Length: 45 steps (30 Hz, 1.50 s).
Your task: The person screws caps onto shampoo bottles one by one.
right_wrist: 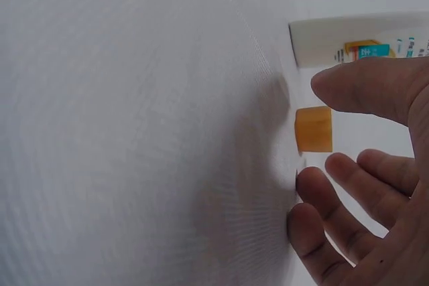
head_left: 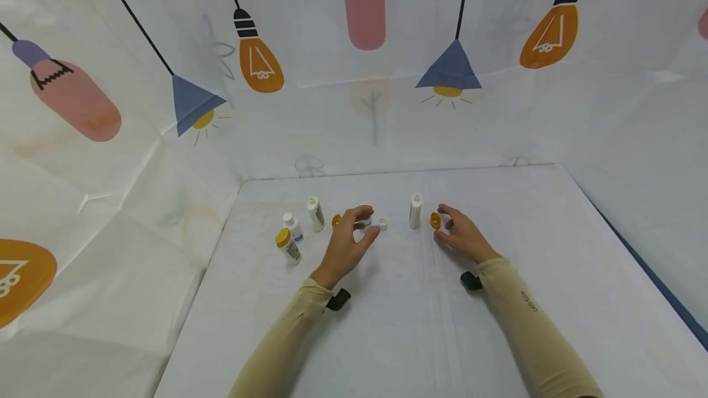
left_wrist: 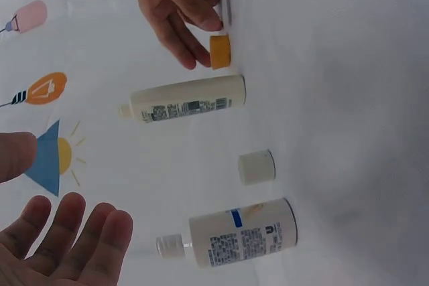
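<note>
My right hand (head_left: 466, 237) hovers low beside an orange cap (right_wrist: 314, 129), thumb and fingers spread on either side of it. In the right wrist view, gaps show between the cap and the digits. Just left of that cap, a slim white bottle (head_left: 415, 211) stands uncapped, its narrow nozzle (left_wrist: 125, 109) bare. My left hand (head_left: 348, 243) is raised over the table with its fingers apart, holding nothing. Beyond it, a white bottle (left_wrist: 244, 232) with printed text is partly hidden in the head view. A small white cap (head_left: 383, 224) stands near that bottle.
To the left are a white bottle with an orange lid (head_left: 288, 245), a white-capped bottle (head_left: 293, 227) and a slim bottle (head_left: 316, 214). Another orange cap (head_left: 336, 220) is partly behind my left hand. A lamp-patterned sheet (head_left: 332, 128) rises behind the white table (head_left: 398, 336).
</note>
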Each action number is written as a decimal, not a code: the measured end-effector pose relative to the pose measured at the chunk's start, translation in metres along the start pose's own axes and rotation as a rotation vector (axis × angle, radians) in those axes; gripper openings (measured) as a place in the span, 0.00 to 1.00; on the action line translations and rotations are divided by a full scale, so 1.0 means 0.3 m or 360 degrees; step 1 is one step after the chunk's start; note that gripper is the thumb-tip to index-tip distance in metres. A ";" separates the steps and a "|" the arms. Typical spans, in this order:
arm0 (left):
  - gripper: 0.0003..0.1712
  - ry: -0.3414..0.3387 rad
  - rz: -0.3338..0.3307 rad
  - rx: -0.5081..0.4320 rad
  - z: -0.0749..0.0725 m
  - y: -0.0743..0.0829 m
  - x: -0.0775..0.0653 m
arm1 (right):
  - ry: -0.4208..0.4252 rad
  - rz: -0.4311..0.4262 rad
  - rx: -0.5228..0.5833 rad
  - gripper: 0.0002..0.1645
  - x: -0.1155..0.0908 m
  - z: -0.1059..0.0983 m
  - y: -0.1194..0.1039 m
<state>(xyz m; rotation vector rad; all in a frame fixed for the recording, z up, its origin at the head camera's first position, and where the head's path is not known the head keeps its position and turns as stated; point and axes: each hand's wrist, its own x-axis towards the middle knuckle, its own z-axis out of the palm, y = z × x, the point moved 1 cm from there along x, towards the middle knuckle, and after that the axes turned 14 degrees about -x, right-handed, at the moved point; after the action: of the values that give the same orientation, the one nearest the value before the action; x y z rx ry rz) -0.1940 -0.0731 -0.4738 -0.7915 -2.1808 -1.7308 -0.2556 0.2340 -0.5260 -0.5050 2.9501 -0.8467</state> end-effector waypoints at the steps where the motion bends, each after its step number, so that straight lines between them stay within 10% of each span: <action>1: 0.27 -0.0020 -0.0021 0.0002 0.009 -0.005 0.008 | -0.0005 0.0005 0.0008 0.43 -0.001 0.000 0.000; 16: 0.34 -0.0175 -0.0284 -0.0018 0.130 -0.038 0.133 | -0.0046 0.0055 0.0018 0.42 0.006 0.020 0.021; 26: 0.41 -0.0350 -0.0714 0.0081 0.202 -0.082 0.179 | -0.0041 0.0043 0.0015 0.41 0.009 0.032 0.033; 45: 0.39 -0.0423 -0.0767 -0.0029 0.264 -0.154 0.242 | -0.0012 0.0009 -0.0047 0.38 0.024 0.017 0.029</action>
<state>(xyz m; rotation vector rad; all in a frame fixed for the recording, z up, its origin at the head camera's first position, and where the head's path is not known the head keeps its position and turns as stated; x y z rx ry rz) -0.2683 0.0145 -0.4961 -0.5545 -2.7146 -1.9508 -0.2643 0.2360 -0.5343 -0.4995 2.9602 -0.7999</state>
